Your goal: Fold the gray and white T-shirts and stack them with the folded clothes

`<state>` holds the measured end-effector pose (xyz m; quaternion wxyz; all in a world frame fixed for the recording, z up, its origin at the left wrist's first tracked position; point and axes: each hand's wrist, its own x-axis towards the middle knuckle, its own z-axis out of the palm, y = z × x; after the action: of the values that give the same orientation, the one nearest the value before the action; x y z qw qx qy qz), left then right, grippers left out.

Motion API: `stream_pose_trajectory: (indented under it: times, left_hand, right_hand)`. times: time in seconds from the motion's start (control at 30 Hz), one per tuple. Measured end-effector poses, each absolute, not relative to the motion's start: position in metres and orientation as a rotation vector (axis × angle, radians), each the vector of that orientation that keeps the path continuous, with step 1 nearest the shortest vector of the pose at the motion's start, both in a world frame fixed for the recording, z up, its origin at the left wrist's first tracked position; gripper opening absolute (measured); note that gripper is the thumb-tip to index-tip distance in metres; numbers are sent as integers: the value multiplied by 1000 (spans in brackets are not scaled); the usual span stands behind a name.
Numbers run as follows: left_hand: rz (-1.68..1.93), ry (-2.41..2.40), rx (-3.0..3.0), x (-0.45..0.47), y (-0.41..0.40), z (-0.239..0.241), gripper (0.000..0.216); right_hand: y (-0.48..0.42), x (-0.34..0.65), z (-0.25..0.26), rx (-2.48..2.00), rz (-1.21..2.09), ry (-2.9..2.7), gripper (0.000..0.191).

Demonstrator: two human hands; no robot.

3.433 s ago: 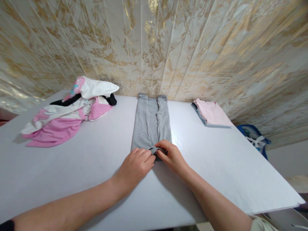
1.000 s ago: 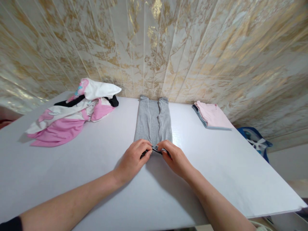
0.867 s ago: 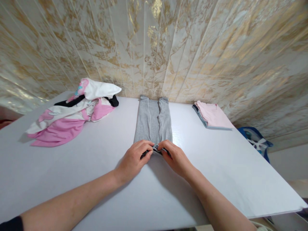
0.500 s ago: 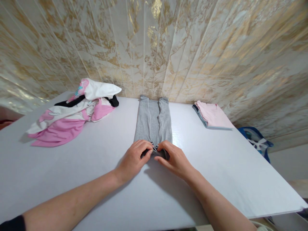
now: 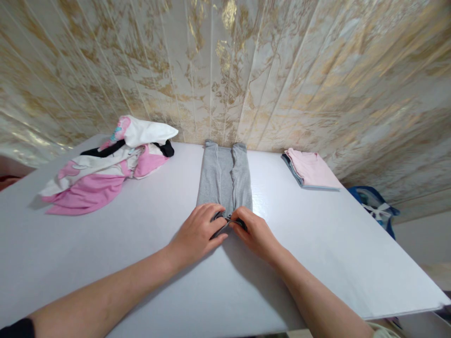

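Barely anything's shifted since a few seconds back, just both hands creeping a little further up the near end of the grey leggings (image 5: 224,178). Left hand (image 5: 198,233) has its fingers curled over the near hem, pinching the fabric edge. Right hand (image 5: 255,233) mirrors it, fingertips pressed down and nipping the same hem, and the two sets of fingers almost touch in the middle. Leggings lie flat in a long narrow strip down the centre of the white table (image 5: 105,253), far end up by the marbled wall. Off to the left sits a jumbled pink and white pile of clothes (image 5: 105,164), and a folded pink stack (image 5: 310,170) sits to the right.
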<state>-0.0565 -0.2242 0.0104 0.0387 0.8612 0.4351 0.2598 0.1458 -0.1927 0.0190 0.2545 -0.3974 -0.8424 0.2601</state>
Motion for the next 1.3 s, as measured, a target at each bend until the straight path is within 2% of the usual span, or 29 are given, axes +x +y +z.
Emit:
stream_pose_trajectory:
  times: [0.4, 0.93, 1.13, 1.3]
  left_hand:
    - [504, 1557, 2779, -83, -239, 34, 5]
    - [498, 1545, 2596, -105, -238, 24, 13]
    - [481, 1583, 2577, -103, -241, 26, 7]
    - [632, 1520, 2637, -81, -240, 23, 32]
  right_hand:
    - [-188, 152, 16, -1075, 758, -2301, 4]
    - [-187, 154, 16, -1121, 820, -2301, 5]
    - [-187, 152, 16, -1154, 797, -2311, 7]
    - [-188, 151, 15, -1166, 784, -2302, 7]
